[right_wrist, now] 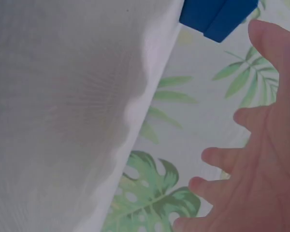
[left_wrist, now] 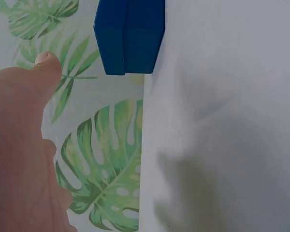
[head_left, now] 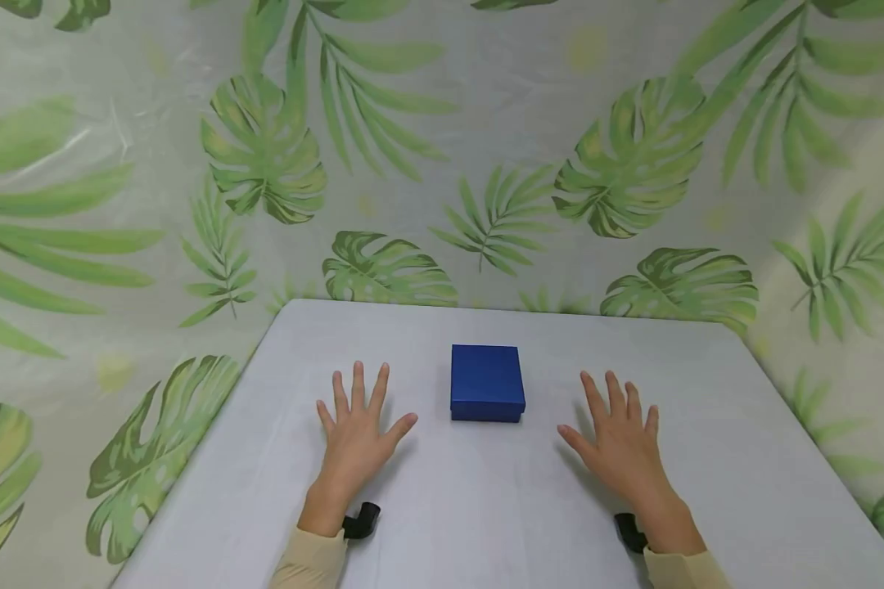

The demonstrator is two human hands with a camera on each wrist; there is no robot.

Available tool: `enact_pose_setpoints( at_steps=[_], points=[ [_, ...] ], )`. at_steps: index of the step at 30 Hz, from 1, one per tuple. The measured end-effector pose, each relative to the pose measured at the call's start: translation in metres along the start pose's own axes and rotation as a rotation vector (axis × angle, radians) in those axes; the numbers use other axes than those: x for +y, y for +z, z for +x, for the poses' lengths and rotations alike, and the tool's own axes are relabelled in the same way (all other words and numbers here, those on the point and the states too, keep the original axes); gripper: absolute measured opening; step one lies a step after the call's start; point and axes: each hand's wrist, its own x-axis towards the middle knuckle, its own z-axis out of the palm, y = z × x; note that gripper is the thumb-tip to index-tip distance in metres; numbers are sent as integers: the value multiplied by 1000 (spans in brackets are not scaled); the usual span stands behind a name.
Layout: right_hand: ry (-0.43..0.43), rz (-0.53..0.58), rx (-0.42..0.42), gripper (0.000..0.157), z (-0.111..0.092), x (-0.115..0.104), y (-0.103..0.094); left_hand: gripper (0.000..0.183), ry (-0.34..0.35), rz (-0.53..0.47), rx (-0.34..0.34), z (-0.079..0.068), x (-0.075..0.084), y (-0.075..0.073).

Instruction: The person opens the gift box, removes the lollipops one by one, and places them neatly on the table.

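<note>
A blue lidded box sits toward the back middle of the white table, its lid on. My left hand is spread to the left of the box, palm down, fingers straight and apart, holding nothing. On the other side, my right hand is likewise spread, its thumb pointing toward the box across a gap. Part of the box shows at the top of the left wrist view, past the thumb. In the right wrist view a corner of the box appears at the top, with the spread fingers below it.
The white-covered table has its far edge just beyond the box. Behind and beside it hangs a pale sheet printed with green leaves. A black wrist-worn piece juts inward from the left cuff, and a matching black piece from the right.
</note>
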Motion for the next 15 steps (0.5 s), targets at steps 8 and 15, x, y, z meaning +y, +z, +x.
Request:
enact_pose_setpoints(
  at_steps=[8, 15],
  points=[
    [-33, 116, 15, 87, 0, 1, -4, 90, -5, -236, -97, 1, 18, 2],
    [-23, 290, -33, 76, 16, -8, -14, 82, 10, -469, -158, 13, 33, -14]
  ],
)
